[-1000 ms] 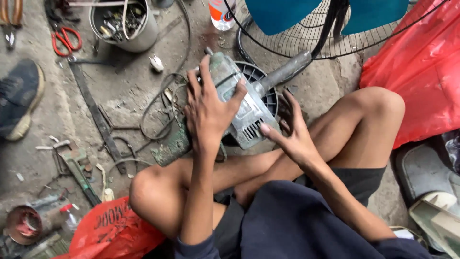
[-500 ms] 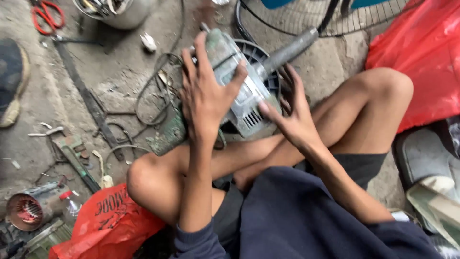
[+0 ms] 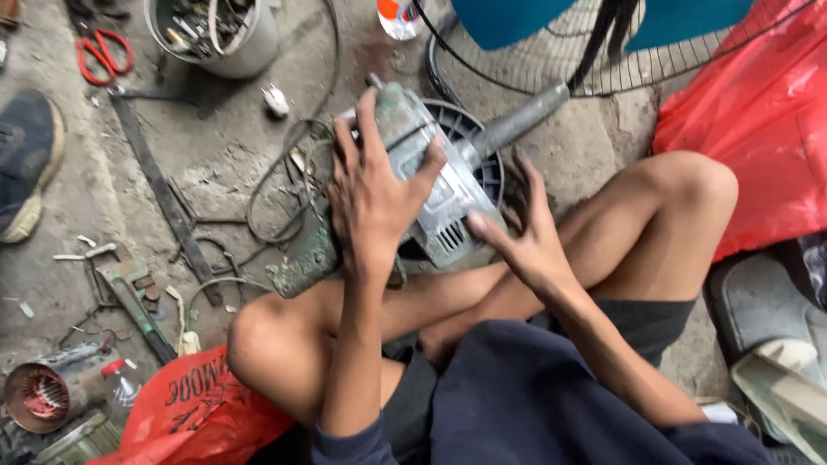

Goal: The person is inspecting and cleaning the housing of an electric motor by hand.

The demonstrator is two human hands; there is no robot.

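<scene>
I sit cross-legged on a concrete floor with a worn grey-green power tool resting across my shins. My left hand lies over the top of its body, fingers spread and gripping it. My right hand presses against the tool's vented rear end and side, fingers apart. A grey side handle sticks out from the tool toward the upper right. Under the tool lies a dark round fan part. The tool's black cord loops on the floor to the left.
A bucket of scrap parts and red-handled scissors sit at top left. A fan guard with blue blades is at top. Red plastic bags lie right and bottom left. A wrench, a motor coil and a shoe lie left.
Both hands keep their hold on the tool; my right hand's fingers have shifted slightly along its rear. The view has tilted a little, bringing the bucket and scissors back into frame.
</scene>
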